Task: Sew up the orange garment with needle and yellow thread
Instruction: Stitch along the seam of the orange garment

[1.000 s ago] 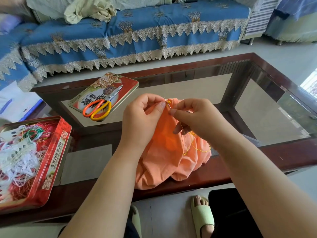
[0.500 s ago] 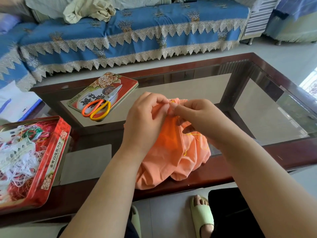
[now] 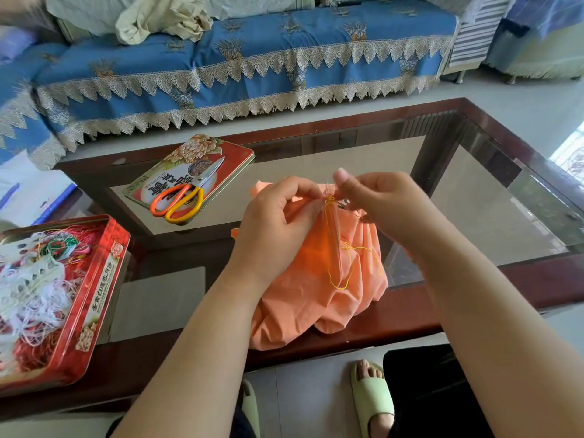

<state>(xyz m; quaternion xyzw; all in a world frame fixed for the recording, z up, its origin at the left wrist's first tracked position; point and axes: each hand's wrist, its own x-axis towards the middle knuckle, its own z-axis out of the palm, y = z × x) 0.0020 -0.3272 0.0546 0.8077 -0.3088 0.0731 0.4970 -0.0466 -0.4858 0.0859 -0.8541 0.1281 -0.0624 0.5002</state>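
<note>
The orange garment lies bunched on the near edge of the glass-topped table. My left hand pinches a raised fold of the fabric at its top. My right hand is close beside it, thumb and forefinger pinching the thin needle, which points upward between the two hands. Yellow thread hangs from the needle in loose loops down the front of the garment.
Orange-and-yellow handled scissors lie on a red tin lid at the table's back left. An open red tin full of tangled threads sits at the near left. A blue sofa stands beyond the table. My feet in green slippers are below the table edge.
My right hand has drawn the needle up out of the fold, lifting slightly to the right. The yellow thread now hangs in longer loops over the fabric. My left hand keeps its pinch.
</note>
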